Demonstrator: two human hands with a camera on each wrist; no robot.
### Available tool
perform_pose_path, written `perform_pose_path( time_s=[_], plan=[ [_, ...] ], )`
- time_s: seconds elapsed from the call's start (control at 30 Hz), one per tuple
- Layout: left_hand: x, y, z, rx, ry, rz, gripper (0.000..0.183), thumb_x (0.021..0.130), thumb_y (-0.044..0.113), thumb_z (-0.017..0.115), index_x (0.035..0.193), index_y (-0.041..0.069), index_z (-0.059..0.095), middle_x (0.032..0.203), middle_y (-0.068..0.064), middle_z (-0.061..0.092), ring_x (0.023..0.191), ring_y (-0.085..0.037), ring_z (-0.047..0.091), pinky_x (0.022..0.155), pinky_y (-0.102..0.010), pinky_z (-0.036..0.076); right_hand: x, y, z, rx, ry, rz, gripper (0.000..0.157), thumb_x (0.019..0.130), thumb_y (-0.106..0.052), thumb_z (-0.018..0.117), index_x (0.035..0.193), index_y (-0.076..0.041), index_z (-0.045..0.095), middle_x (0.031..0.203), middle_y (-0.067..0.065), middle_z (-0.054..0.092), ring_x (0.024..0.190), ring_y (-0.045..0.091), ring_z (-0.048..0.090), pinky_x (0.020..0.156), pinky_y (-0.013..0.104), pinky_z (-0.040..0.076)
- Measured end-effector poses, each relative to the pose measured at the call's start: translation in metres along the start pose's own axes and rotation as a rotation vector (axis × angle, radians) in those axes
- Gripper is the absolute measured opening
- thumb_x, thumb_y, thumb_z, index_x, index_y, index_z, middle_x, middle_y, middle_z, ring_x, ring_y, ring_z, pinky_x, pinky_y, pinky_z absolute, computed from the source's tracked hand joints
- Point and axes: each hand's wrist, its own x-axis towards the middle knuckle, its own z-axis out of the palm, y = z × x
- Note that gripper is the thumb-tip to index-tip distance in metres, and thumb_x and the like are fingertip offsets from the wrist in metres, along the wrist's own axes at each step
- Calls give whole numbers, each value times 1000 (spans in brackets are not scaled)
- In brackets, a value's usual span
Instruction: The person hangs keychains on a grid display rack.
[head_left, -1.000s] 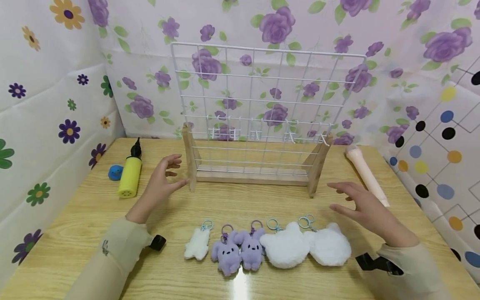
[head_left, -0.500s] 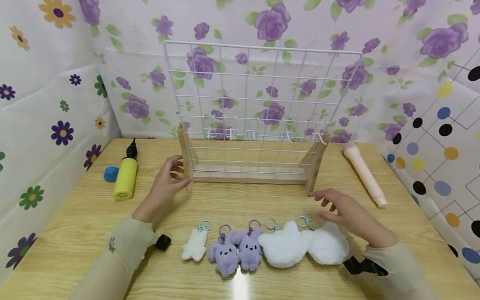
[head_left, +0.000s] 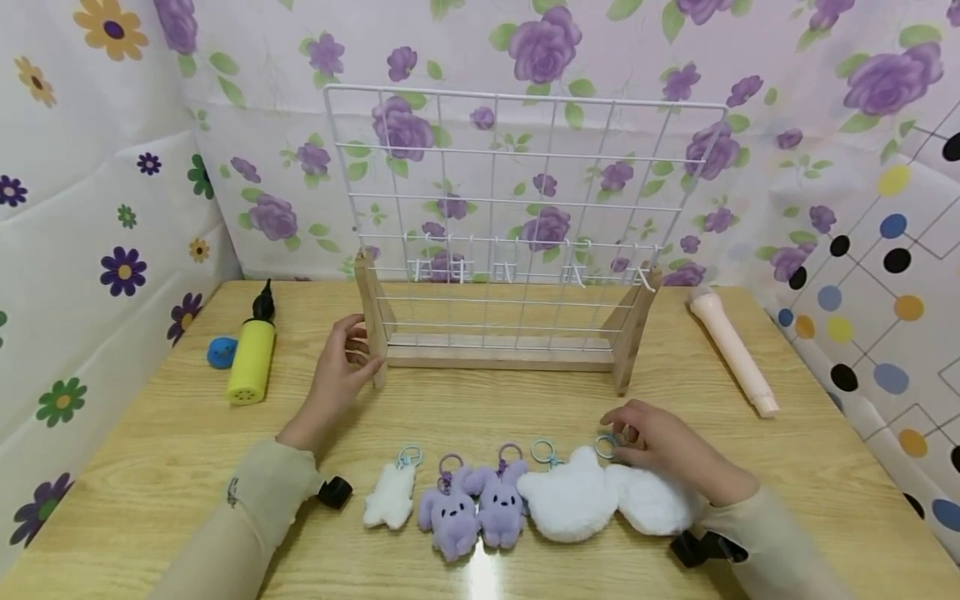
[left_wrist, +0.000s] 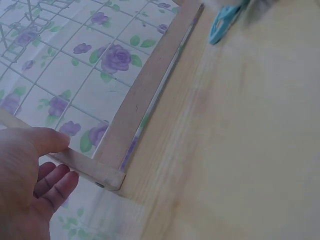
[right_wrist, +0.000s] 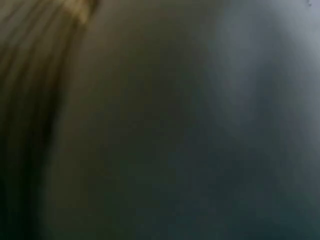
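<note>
My left hand [head_left: 339, 371] is at the left wooden post [head_left: 372, 321] of a white wire grid rack [head_left: 517, 200]. In the left wrist view the thumb [left_wrist: 52, 140] lies on one side of that post, with fingers curled on the other. My right hand [head_left: 667, 446] is over the rightmost white plush keychain [head_left: 656, 504], partly hiding it. Its fingertips are right at the blue key ring [head_left: 605, 447], thumb and forefinger apart. To the left lie a bigger white plush keychain [head_left: 570, 500], two purple rabbit keychains [head_left: 501, 504] and a small white plush keychain [head_left: 390, 496]. The right wrist view is dark and blurred.
Small white hooks [head_left: 573, 273] hang on the grid. A yellow hand pump [head_left: 252, 358] and a blue toy duck [head_left: 222, 352] are at the left of the wooden table [head_left: 465, 408]. A pale pink tube-shaped object [head_left: 731, 350] lies at the right. Patterned cloths [head_left: 292, 150] surround the table.
My left hand has moved slightly right, up to the rack's left post. The right hand has travelled left and toward me, from beside the pink object to over the rightmost white keychain.
</note>
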Motion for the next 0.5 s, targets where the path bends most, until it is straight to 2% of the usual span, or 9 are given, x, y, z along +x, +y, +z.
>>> perform_pose_path(
  time_s=[0.1,0.33,0.5],
  plan=[
    [0,-1,1,0,4,2,67,85,-6,67,141,-1,31,119,-24,51,98,-29,54,77,-21,48,1,0,3,0,-11,3,29,82,-10,75,109,-5,65,88,-1,60,73,3,56,61,20,48],
    [-2,-5,3,-13,17,27,68,85,-6,67,142,-1,31,119,-24,51,97,-28,54,76,-13,45,2,-2,6,-16,-30,69,24,82,-12,75,104,-7,68,86,-4,58,71,1,52,61,19,45],
    [-2,-10,3,-10,20,28,67,86,-5,66,143,1,31,119,-23,51,96,-29,54,77,-15,46,3,-1,8,-8,-32,101,24,81,-11,76,103,-8,67,87,-4,59,70,0,52,61,19,46]
  ],
)
